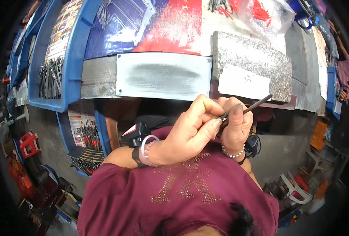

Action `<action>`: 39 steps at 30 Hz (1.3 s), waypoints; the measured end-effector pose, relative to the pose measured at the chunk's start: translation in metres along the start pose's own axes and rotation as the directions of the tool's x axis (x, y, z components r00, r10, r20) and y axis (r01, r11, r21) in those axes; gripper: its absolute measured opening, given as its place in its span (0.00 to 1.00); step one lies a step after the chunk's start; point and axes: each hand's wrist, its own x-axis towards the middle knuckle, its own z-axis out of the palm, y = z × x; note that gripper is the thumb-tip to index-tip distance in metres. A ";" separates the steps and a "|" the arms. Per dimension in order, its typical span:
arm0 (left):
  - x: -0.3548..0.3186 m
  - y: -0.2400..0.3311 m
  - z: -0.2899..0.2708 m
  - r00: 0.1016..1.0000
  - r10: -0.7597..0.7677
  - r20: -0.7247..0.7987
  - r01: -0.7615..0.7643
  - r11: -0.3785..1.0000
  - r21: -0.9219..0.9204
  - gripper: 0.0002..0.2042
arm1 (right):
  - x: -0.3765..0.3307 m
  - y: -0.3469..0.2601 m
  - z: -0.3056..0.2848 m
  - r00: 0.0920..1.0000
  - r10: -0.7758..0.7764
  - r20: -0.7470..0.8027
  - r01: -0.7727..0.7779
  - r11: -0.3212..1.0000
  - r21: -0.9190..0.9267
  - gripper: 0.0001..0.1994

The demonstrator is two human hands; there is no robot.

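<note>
My left hand (pixel 196 128) and my right hand (pixel 237 128) are close together in front of my chest, just off the near edge of the bench. Between them is a slim dark metal tool (pixel 257 104). Its narrow end sticks out past my right hand, up and to the right. My left thumb and fingertips pinch its other end, while the right fingers curl round its middle. The fingers cover much of the tool, so its exact kind cannot be made out. Dark smudges mark my right thumb.
A pale plate (pixel 162 74) with a grey smear lies along the bench edge. Right of it, a white paper (pixel 244 82) rests against a granite block (pixel 257 53). Blue bins (pixel 73 59) with slim dark metal tools stand left. A plastic bag (pixel 267 19) holds red pieces.
</note>
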 end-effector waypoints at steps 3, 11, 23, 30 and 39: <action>0.005 -0.005 0.001 0.983 0.175 -0.049 -0.167 0.977 0.130 0.09 | -0.002 0.003 0.006 0.992 -0.081 -0.094 0.083 0.996 0.022 0.12; 0.001 -0.009 0.008 0.963 0.257 -0.077 -0.234 0.946 0.222 0.12 | 0.004 0.003 0.005 0.884 -0.464 0.061 0.386 0.650 -0.654 0.06; 0.004 0.007 0.005 0.982 0.061 0.179 -0.086 0.987 0.134 0.20 | -0.002 -0.005 -0.009 0.959 -0.276 -0.064 0.247 0.926 -0.287 0.09; 0.008 0.002 0.000 0.955 0.243 0.173 -0.291 0.885 0.364 0.18 | 0.002 0.000 0.005 0.871 -0.481 -0.105 0.310 0.702 -0.641 0.09; 0.024 0.017 -0.003 0.985 -0.122 0.121 0.151 0.951 -0.269 0.22 | 0.019 -0.027 -0.007 0.988 0.089 -0.128 -0.082 0.995 0.060 0.20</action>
